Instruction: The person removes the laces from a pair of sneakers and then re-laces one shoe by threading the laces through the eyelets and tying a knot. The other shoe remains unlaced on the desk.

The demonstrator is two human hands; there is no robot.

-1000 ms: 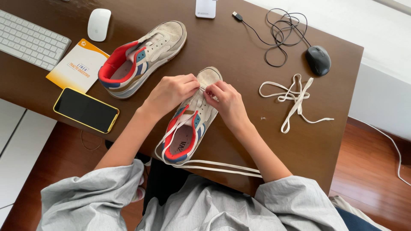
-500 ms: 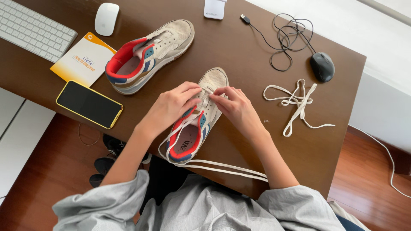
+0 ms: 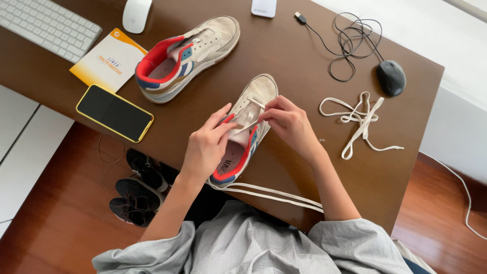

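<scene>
Gripping a beige sneaker [image 3: 253,104] near the front edge of the brown surface [image 3: 304,167], toe pointing toward the far edge, heel close to the person's body. Left hand [image 3: 207,144] wraps the shoe's left side at the red collar, fingers [image 3: 219,117] curled onto the upper and holding it. Right hand [image 3: 291,124] sits on the shoe's right side, fingers [image 3: 271,107] pinched on the white lace [image 3: 269,195] at the eyelets. Two long ends of that lace trail from the heel along the front edge, under the right forearm.

Second sneaker [image 3: 187,56] of the same colours lies apart toward the far edge, left of the held shoe, on its sole, no lace seen in it. A loose lace [image 3: 357,119] lies in a tangle toward the right edge, well apart from both hands. Black mouse [image 3: 391,77] with coiled cable [image 3: 350,43] near the far right corner. Phone [image 3: 114,112] with yellow case at the front left edge; orange-and-white booklet [image 3: 109,60] just beyond it. White keyboard [image 3: 45,25] at the far left corner, white mouse [image 3: 137,14] beside it. Small white box [image 3: 264,7] at the far edge, cut by the frame.

Dark shoes [image 3: 137,190] on the wooden floor under the front left edge. Grey sleeves at the bottom of the view.
</scene>
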